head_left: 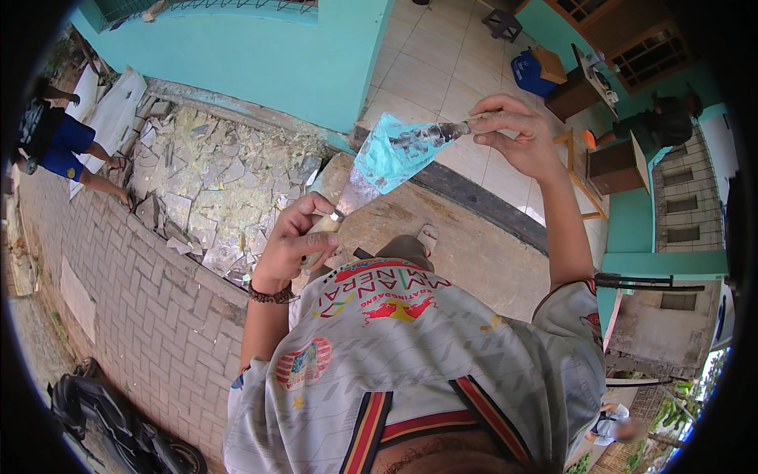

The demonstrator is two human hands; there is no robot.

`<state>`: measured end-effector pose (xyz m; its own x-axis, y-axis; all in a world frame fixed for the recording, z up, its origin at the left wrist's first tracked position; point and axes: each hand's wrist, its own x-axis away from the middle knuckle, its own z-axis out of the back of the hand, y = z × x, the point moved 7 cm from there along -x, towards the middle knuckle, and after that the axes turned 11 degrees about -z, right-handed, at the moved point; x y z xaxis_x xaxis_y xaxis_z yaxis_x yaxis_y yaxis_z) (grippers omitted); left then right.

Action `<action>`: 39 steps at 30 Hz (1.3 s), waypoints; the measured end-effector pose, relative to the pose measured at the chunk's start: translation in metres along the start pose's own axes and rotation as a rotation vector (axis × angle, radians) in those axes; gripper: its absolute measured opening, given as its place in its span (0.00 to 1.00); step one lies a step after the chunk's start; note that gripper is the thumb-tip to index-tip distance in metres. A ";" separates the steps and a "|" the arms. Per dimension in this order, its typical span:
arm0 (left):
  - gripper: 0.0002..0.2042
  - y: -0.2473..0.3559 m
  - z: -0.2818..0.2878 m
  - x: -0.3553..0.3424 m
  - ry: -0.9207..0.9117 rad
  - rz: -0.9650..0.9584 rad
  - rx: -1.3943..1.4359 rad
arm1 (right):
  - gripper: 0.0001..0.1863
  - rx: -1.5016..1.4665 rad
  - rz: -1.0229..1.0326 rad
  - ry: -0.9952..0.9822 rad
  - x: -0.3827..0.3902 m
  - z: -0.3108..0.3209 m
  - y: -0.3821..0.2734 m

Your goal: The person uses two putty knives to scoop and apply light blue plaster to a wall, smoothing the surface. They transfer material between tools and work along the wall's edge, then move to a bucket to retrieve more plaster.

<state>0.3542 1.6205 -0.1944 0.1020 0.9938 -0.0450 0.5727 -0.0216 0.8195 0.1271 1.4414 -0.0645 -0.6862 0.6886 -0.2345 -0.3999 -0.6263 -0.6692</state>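
My left hand (292, 241) is closed around the pale handle of a putty knife (358, 195), its metal blade pointing up and to the right. In my raised right hand (517, 136), thumb and fingers pinch the end of a second tool, which looks like another scraper (418, 141), dark and smeared. Between the two hands, thick turquoise paste or paint (385, 162) covers much of the tools where their blades meet or overlap. The paste hides the exact contact between the blades. Both tools are held in the air in front of my chest.
Broken tile pieces (209, 178) fill a bed beside the turquoise wall (237, 67). Left are brick paving (166, 308), a person in blue shorts (67, 154) and a parked motorcycle (118, 419). A blue container (530, 75) and wooden furniture (580, 170) stand on the tiled floor (430, 47).
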 end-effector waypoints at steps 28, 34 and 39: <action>0.11 -0.006 0.011 -0.011 0.023 -0.030 0.091 | 0.15 -0.209 -0.124 0.090 0.015 0.001 0.023; 0.10 -0.002 0.030 -0.012 0.062 0.023 0.140 | 0.13 -0.165 -0.260 0.135 0.013 -0.019 0.054; 0.10 0.013 0.063 -0.010 0.231 -0.006 -0.007 | 0.17 -0.804 -0.587 0.019 0.016 -0.092 0.070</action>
<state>0.4117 1.6029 -0.2188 -0.0913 0.9925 0.0812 0.5668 -0.0153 0.8237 0.1438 1.4423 -0.1795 -0.4984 0.8203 0.2806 -0.1374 0.2448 -0.9598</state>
